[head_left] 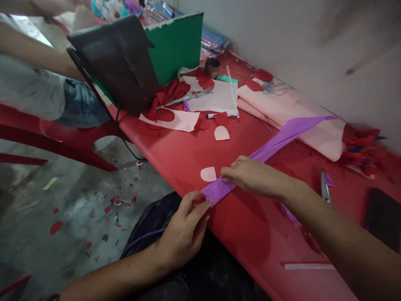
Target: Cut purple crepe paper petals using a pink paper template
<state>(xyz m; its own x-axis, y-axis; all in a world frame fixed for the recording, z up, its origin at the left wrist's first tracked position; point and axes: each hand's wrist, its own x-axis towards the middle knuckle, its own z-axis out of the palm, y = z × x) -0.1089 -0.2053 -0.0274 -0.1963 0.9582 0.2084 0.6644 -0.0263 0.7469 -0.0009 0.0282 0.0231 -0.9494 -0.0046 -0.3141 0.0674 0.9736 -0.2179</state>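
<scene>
A long strip of purple crepe paper [221, 190] lies slantwise over the red table, its far end reaching across a pink roll. My left hand [188, 228] pinches the near end of the strip at the table's edge. Farther along, my right hand [247, 175] is closed on the same strip, fingers curled over it. Just beyond the strip, between the hands, lies a small pale pink paper cutout [208, 174] with one rounded end. A second such cutout [222, 133] rests farther back.
Scissors [325, 187] and a dark flat object [384, 217] lie on the right. A pink paper roll [291, 113] runs along the wall. At the back stand a green board [178, 46], a dark case [115, 58] and a tape roll [212, 68]. Another person's arm [34, 50] shows at left.
</scene>
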